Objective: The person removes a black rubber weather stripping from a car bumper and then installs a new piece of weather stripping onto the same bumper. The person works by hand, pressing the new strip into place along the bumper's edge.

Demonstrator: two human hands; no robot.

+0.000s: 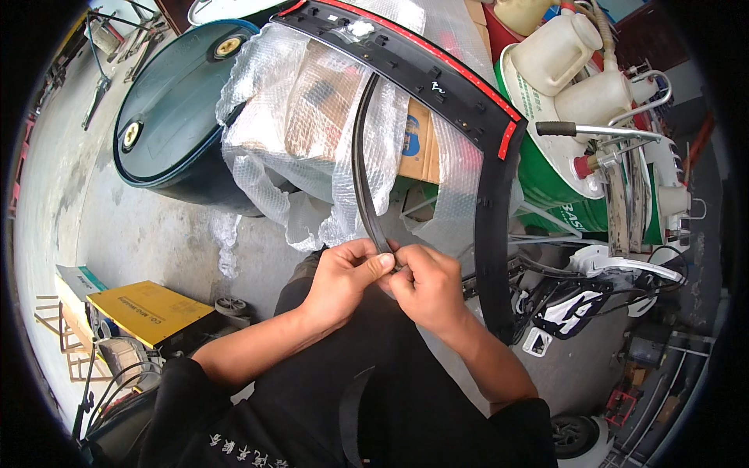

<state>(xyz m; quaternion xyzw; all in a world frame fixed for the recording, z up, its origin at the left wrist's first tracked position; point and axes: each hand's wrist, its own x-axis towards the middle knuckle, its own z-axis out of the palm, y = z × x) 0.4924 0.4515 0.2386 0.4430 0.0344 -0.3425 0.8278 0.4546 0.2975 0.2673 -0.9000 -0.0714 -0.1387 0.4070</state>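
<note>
A long, thin black strip, like rubber trim (361, 168), curves down toward me from beside a large black trim panel (468, 125). My left hand (343, 277) pinches its near end between thumb and fingers. Close against it, my right hand (429, 285) is closed on the same strip, with the fingertips of both hands nearly touching. Red tape (445, 54) runs along the panel's outer edge, and small clips dot its face. A dark curved strip (355, 413) lies against my black shirt; whether it belongs to the same piece I cannot tell.
Bubble wrap (281, 117) covers cardboard boxes (421, 144) under the panel. A dark blue drum (175, 101) stands at left, a green drum (546, 179) with white jugs (554, 54) at right. A yellow machine (152, 312) sits lower left; car parts (577, 300) lie lower right.
</note>
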